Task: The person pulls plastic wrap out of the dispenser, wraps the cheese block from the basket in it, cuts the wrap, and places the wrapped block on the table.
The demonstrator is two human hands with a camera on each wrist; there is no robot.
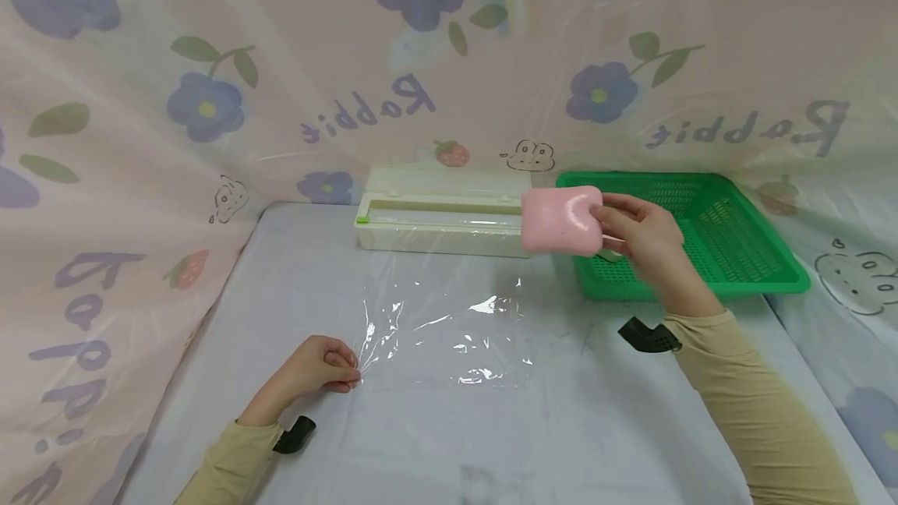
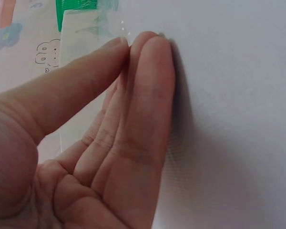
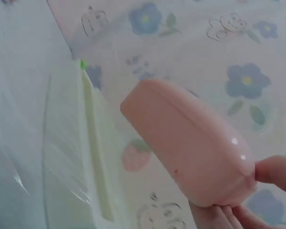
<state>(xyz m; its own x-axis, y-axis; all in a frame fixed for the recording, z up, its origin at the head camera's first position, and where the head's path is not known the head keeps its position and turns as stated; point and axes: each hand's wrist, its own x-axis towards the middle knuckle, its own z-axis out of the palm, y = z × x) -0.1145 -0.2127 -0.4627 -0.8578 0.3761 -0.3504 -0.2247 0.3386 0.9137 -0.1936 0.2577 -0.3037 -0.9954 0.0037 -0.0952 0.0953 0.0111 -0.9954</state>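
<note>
Clear cling film [image 1: 438, 337] stretches forward over the white tabletop from a white dispenser box [image 1: 442, 241]. My left hand [image 1: 319, 369] pinches the film's near left corner between thumb and fingertips; the left wrist view shows those fingertips [image 2: 155, 52] pressed together low over the table. Held up in my right hand [image 1: 648, 244] is a smooth pink rounded block [image 1: 557, 220], its exact kind unclear. Thumb and fingers grip its right end, in the air in front of the dispenser's right end. The right wrist view shows the pink block from its side, tilted.
A green perforated plastic basket [image 1: 701, 288] stands at the back right, partly behind my right hand. Something small and pale sits by its left wall, mostly hidden. A flower-printed curtain [image 1: 484, 92] bounds the table at the back and sides. The dispenser's lid stands raised.
</note>
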